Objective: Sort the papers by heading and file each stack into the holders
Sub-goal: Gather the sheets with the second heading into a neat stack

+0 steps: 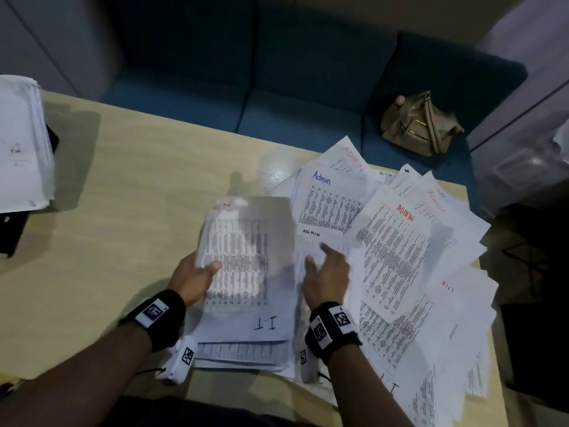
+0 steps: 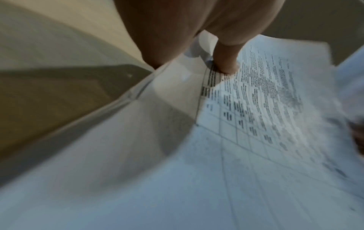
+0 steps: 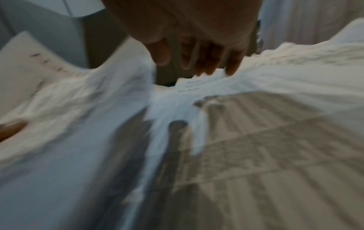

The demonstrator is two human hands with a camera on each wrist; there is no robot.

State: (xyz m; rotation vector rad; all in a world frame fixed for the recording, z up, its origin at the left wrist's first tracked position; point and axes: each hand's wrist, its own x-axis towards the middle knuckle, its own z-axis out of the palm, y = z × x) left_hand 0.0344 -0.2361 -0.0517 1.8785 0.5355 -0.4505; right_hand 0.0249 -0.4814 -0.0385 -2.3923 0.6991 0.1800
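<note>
Left hand (image 1: pixel 192 277) pinches a thin, floppy printed sheet (image 1: pixel 246 241) by its left edge, thumb on top, above the I.T stack (image 1: pixel 246 331); right hand (image 1: pixel 326 277) hovers beside it, fingers spread, likely steadying.

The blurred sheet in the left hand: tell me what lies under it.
Under the lifted sheet, a sheet headed I.T tops a small stack; its upper part and the pages below are covered.
</note>
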